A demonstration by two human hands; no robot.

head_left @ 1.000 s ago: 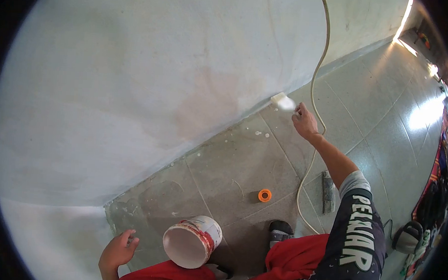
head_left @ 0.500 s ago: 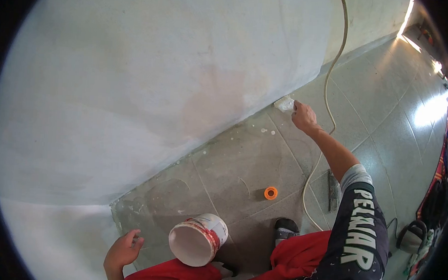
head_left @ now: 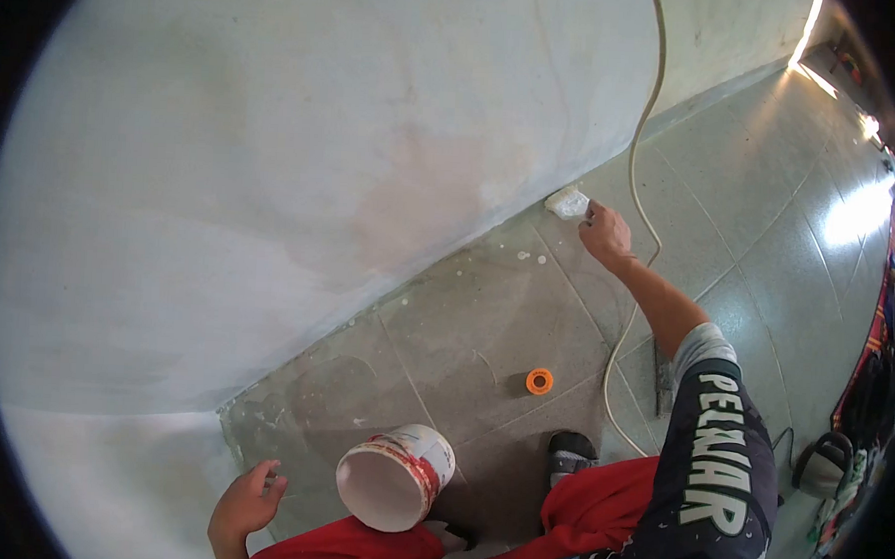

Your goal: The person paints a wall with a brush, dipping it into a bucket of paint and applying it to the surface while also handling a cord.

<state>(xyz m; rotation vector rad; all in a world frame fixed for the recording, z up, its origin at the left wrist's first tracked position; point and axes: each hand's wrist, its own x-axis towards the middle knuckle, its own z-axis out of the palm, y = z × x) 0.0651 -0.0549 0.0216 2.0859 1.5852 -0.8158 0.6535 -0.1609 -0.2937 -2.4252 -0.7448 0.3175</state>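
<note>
My right hand (head_left: 606,232) reaches out over the floor, its fingers closed on a small whitish, crumpled-looking piece (head_left: 568,204). That piece is down low by the foot of the wall; its exact kind is not clear. Off at the lower left, my left hand (head_left: 248,501) has its fingers loosely bent and apart, with nothing in them. Nearest to it is a white bucket (head_left: 425,456) with red smears, tipped so that its pale inside shows, next to my red-trousered leg.
An orange ring-shaped roll (head_left: 539,381) sits on the grey tiled floor (head_left: 446,324). A pale hose or cable (head_left: 634,158) runs down the wall and past my right forearm. A dark flat bar (head_left: 662,384) lies partly behind my sleeve. White spots dot the tiles along the wall (head_left: 272,172).
The view has shifted slightly, and the hose appears further left. My right hand with the whitish piece has barely moved. The left hand and the bucket stay as they were.
</note>
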